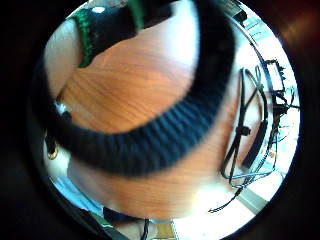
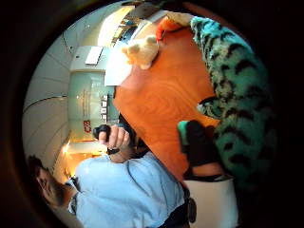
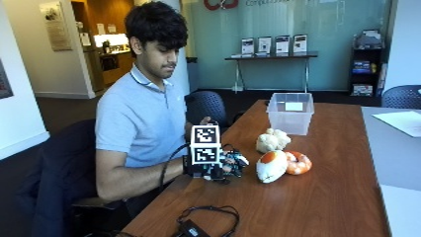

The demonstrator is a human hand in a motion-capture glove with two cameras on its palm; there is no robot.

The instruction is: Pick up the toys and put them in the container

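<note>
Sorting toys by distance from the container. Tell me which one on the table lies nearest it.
The cream plush. It lies just in front of the clear container, while the white-and-orange toy and the orange ring lie further back.

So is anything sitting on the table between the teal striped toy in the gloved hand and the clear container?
Yes. The cream plush toy sits roughly on the line from the gloved right hand, which holds the teal striped toy, to the clear container. The orange and white toy lies nearer, slightly aside.
</note>
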